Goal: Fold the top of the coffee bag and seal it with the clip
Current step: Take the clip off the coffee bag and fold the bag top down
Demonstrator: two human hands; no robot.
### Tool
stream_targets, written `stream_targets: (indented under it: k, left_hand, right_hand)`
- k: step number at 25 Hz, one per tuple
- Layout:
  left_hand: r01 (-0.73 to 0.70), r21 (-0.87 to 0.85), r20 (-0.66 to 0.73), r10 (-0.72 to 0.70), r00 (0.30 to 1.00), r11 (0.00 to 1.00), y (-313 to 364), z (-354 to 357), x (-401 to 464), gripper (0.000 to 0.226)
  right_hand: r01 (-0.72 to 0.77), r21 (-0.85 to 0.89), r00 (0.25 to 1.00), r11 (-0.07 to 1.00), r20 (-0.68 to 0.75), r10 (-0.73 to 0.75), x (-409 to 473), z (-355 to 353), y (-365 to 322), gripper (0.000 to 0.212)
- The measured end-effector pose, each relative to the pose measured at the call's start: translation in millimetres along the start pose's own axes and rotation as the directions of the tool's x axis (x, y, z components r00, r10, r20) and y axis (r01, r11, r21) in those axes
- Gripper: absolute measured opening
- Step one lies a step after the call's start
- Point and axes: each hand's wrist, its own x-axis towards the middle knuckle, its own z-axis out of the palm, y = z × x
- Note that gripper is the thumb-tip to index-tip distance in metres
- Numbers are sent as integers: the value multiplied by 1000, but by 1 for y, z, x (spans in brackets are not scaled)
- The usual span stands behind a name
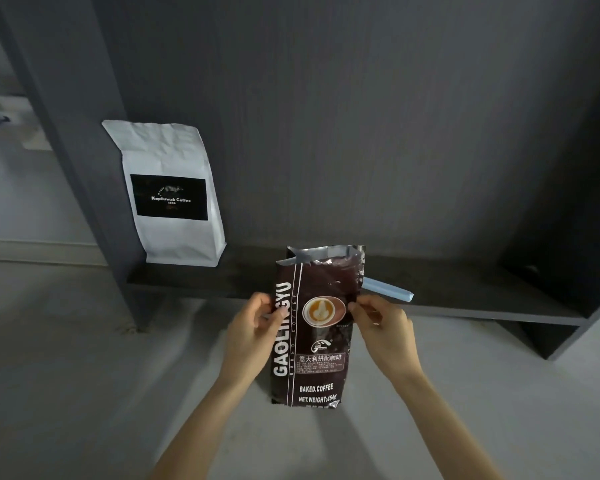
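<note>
A dark brown coffee bag (321,344) with white lettering hangs upright in front of me, held between both hands. Its top stands open, and the silver lining shows at the mouth. My left hand (252,332) pinches the bag's left edge about halfway up. My right hand (383,329) pinches the right edge at the same height. A pale blue clip (390,289) lies on the dark shelf just behind the bag's right side, partly hidden by the bag.
A white coffee bag (172,195) with a black label stands at the left end of the dark shelf (482,299), against a grey upright post (84,133). A grey back panel rises behind. Grey floor lies below.
</note>
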Motion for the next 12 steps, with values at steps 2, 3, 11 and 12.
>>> stream_targets:
  k: [2,3,11,12]
  left_hand:
    - [13,-21,-4,-14,1000,1000,-4,2,-4,7]
    - [14,-15,-17,-14,1000,1000,-6,3,-5,10]
    - [40,-104,-6,-41,999,994,-5,3,-8,20]
    - [26,-86,1,-26,1000,996,-5,3,-9,24]
  right_hand:
    - [-23,36,1000,999,-19,24,-4,4,3,16]
    - [-33,43,999,998,-32,35,-5,5,4,16]
    - [-45,95,994,994,-99,54,-13,7,6,8]
    - [-42,102,994,994,-98,52,-13,7,6,11]
